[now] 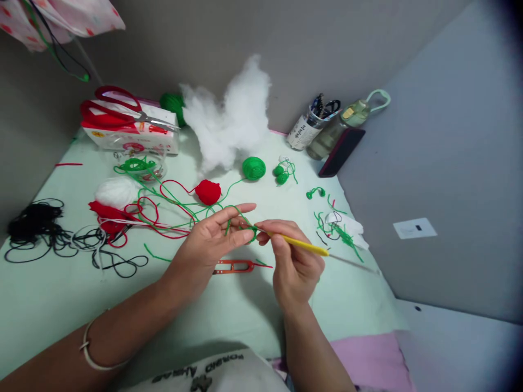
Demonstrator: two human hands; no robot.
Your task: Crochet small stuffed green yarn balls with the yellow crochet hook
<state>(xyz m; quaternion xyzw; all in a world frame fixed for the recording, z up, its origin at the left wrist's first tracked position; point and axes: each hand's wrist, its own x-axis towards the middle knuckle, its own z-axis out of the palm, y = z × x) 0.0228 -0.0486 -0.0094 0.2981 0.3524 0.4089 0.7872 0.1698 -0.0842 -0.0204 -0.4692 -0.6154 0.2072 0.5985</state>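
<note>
A crochet hook with a yellow handle (308, 245) is gripped like a pen in my right hand (295, 269). Its tip meets a small piece of green crochet (255, 233), partly hidden by fingers. My left hand (202, 247) pinches that piece between thumb and fingers, its index finger stretched out with green yarn across it. Beneath the hands lie orange thread snips (237, 266). Behind them sit a red yarn ball (207, 192) and a green yarn ball (254, 169), with a strand trailing from the green one toward my left hand.
White stuffing (232, 117) is heaped at the back. Red-handled scissors (139, 116) rest on a box (134, 142) at the left. Tangled black yarn (36, 222) and a white yarn ball (116, 191) lie nearer. A pen cup (304, 130), bottle (327, 136), phone (342, 153) and green scraps (347, 237) are at the right.
</note>
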